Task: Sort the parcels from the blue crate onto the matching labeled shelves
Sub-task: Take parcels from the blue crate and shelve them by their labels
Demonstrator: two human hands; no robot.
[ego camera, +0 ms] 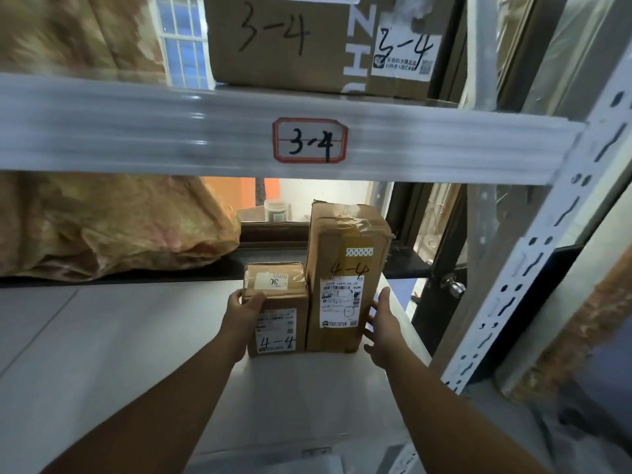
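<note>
Below the 3-4 label, I seat two 4-4 parcels: left hand gripping the small box, right hand spread against the tall box; release next.

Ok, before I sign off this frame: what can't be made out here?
Head view only:
- Label of the shelf holding the two 4-4 parcels: below the frame's bottom edge.
- Blue crate: out of frame.
- Small print on the tall parcel and short parcel: too small.
- Right hand: contact with the tall parcel unclear; its palm faces away.
- Left hand: its fingertips are hidden behind the short parcel.
- Upper 3-4 box: top cropped.
</note>
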